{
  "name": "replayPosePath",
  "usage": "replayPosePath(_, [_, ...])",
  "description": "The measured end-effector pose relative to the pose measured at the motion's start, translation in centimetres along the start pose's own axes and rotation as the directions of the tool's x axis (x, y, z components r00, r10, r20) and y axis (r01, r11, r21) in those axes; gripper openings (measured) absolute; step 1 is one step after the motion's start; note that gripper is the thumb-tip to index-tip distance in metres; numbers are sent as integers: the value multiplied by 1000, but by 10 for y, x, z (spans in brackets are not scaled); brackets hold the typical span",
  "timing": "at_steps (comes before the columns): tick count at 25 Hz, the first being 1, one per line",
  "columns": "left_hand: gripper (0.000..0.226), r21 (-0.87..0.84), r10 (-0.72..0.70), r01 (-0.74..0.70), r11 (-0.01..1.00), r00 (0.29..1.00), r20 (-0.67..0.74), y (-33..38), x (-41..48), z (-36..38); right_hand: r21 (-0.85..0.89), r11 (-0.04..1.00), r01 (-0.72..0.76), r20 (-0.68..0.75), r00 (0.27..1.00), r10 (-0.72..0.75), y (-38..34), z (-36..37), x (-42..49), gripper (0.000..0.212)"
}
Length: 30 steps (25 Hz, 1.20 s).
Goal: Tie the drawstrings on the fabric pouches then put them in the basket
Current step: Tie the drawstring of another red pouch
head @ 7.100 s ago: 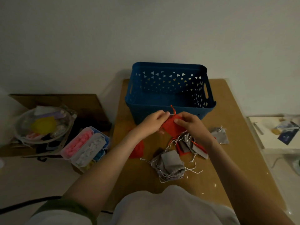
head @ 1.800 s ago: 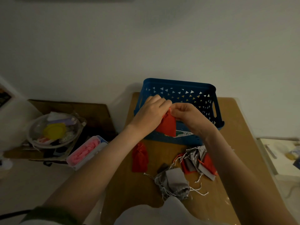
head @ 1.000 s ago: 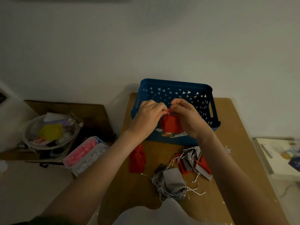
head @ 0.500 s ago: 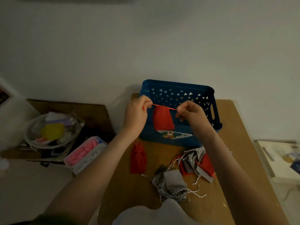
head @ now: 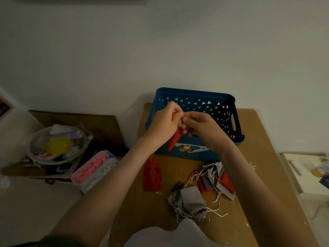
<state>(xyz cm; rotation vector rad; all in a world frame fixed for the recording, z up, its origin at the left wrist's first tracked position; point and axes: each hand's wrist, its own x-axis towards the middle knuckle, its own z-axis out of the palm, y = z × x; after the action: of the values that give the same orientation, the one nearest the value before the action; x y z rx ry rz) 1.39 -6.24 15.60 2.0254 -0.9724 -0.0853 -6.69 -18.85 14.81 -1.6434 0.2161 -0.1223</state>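
Head view, looking down over a person's two bare forearms at a brown desk. A blue basket stands at the far end of the desk.

Both hands meet just in front of the basket. The left hand has a closed grip, pinching a thin red drawstring. The right hand has a curled grip on the neck of the same red pouch. The pouch hangs from the fingers in front of the basket's near wall, above the desk and not inside the basket. The tying of this one looks unfinished.

A second red pouch lies flat on the desk beside the left forearm, its neck gathered, outside the basket. A grey pouch sits nearer the person, with loose white strings trailing. A heap of grey and red pouches lies by the right forearm, its strings spread about.

The hands and the near wall hide most of the basket's inside, so I cannot tell what it holds. Most of the work appears to remain.
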Motion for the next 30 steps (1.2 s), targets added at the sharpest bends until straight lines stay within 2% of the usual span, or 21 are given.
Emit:
replayPosePath(3, [3,-90,37,-41,995,999,-39,7,1,-1,31,999,11,63,998,-13,0,3,-2,17])
replayPosePath(5, [4,-188,-44,36,981,998,-36,6,2,-2,59,998,30,81,996,-35,1,2,-3,19])
replayPosePath(8, [11,-478,-193,200,855,979,64,6,3,-6,-18,998,65,139,988,-62,3,-1,-3,20])
replayPosePath(12, [12,-589,-300,311,746,946,120,2,4,-7,-34,998,53,135,990,-48,4,-4,-4,23])
replayPosePath(14, [11,-582,-304,319,748,944,127,1,3,-7,-15,999,35,119,992,-33,3,-4,-5,23])
replayPosePath(17, [10,-466,-281,292,836,955,95,1,0,-6,-75,997,16,71,997,-10,2,-3,-4,18])
replayPosePath(20, [7,-310,-259,241,920,966,-20,0,-1,1,-68,997,21,-80,996,-26,4,0,-1,12])
replayPosePath(24, [17,-167,-226,215,962,973,-48,0,-5,12,22,996,82,-261,962,-73,9,6,-1,9])
replayPosePath(30, [18,-87,-138,131,988,987,-79,-2,-8,14,88,991,106,-316,946,-73,12,10,-2,14])
